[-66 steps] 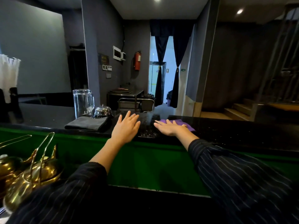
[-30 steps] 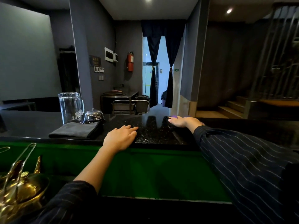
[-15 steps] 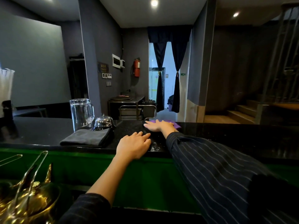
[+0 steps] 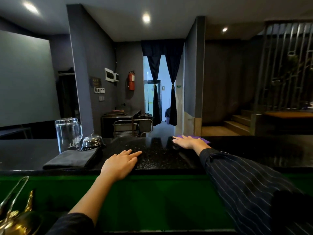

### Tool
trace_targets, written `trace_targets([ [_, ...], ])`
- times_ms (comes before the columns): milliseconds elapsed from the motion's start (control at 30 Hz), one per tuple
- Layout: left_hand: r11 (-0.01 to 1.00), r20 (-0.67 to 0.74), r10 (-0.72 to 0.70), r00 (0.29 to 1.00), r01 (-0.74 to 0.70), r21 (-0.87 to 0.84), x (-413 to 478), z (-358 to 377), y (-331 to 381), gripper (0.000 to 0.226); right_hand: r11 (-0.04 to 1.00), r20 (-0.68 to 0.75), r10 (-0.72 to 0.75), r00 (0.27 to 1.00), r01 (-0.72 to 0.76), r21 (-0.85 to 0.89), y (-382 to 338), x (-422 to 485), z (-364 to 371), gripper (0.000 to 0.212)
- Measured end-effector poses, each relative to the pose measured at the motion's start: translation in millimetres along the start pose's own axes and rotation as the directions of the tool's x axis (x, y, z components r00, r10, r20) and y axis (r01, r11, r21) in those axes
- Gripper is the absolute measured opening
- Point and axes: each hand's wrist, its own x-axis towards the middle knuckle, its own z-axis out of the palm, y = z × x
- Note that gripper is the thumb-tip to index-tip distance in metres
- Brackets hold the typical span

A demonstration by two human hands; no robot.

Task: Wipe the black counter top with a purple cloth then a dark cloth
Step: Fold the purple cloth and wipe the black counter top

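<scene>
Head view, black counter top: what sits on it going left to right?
Clear glass jug → domed silver call bell → left hand, flat on the counter → right hand pressing the purple cloth. Folded dark grey cloth left out: it spans in front of jug and bell.

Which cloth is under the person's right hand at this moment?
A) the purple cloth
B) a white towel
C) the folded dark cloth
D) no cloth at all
A: the right hand lies flat, fingers straight, on the purple cloth at the far edge of the counter top, while the dark cloth sits folded and untouched in front of the bell.
</scene>
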Motion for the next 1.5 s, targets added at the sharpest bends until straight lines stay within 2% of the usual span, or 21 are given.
trace_targets([
  [100,1.000,-0.019,-0.009,1.000,0.009,0.003,-1.2,-0.7,2.6,0.045,0.993,-0.012,0.113,0.993,-0.113,0.024,59.5,-2.1,-7.3,0.100],
  [133,1.000,-0.025,-0.018,1.000,0.018,0.000,-0.3,-0.6,3.3,0.045,0.989,-0.017,0.145,0.989,-0.144,0.019,70.0,-5.5,-7.7,0.098],
  [200,0.999,-0.034,-0.040,0.999,0.040,-0.004,2.6,0.5,3.3,0.045,0.982,-0.038,0.187,0.982,-0.187,0.007,75.0,-16.9,-7.6,0.078],
  [300,0.998,-0.035,-0.070,0.997,0.070,0.007,5.5,3.6,4.6,0.046,0.976,-0.059,0.215,0.975,-0.217,-0.026,48.4,-43.6,-3.8,0.065],
  [533,0.988,0.011,-0.147,0.989,0.146,0.049,4.7,7.4,18.6,0.050,0.997,-0.011,-0.016,1.000,0.015,-0.076,-56.5,-77.8,20.1,0.065],
  [600,0.980,-0.022,-0.169,0.985,0.171,0.103,0.9,8.3,22.0,0.050,0.994,-0.008,-0.075,0.997,0.075,-0.084,-77.0,-91.0,29.7,0.062],
  [700,0.948,-0.101,-0.266,0.959,0.279,0.155,-5.7,1.7,36.7,0.040,0.984,0.003,-0.164,0.986,0.164,-0.073,-79.1,-115.1,35.5,0.058],
  [767,0.941,-0.132,-0.294,0.947,0.311,0.133,-8.1,-4.5,56.3,0.039,0.979,-0.001,-0.192,0.981,0.192,-0.070,-67.2,-131.7,34.3,0.056],
  [867,0.980,-0.175,-0.155,0.972,0.174,0.098,-7.6,-3.8,102.4,0.038,0.974,-0.019,-0.201,0.979,0.198,-0.107,-43.5,-145.7,31.4,0.057],
  [967,0.998,-0.131,-0.044,0.990,0.049,0.032,-2.6,7.6,148.5,0.039,0.976,-0.041,-0.177,0.983,0.170,-0.134,-10.0,-154.4,25.7,0.058],
  [1133,0.999,-0.011,0.034,0.999,-0.034,-0.039,7.0,28.2,206.0,0.047,0.995,-0.088,-0.063,0.994,0.055,-0.086,81.5,-176.0,9.6,0.057],
  [1233,0.999,0.007,0.034,0.999,-0.034,0.005,8.1,39.6,231.3,0.050,0.998,-0.107,0.039,0.994,-0.044,-0.048,146.4,-190.5,-2.2,0.058],
  [1333,0.999,-0.041,0.005,0.999,-0.003,0.047,8.2,43.5,237.6,0.052,0.990,-0.125,0.143,0.982,-0.144,0.001,205.0,-204.3,-13.0,0.059],
  [1400,0.999,-0.052,0.005,0.999,-0.002,0.052,9.2,46.3,234.3,0.054,0.981,-0.122,0.192,0.974,-0.191,0.024,232.1,-209.3,-18.4,0.060],
  [1500,1.000,0.020,-0.015,1.000,0.015,0.017,10.0,43.4,234.3,0.067,0.974,-0.116,0.226,0.967,-0.224,0.031,248.4,-203.6,-21.6,0.060],
])
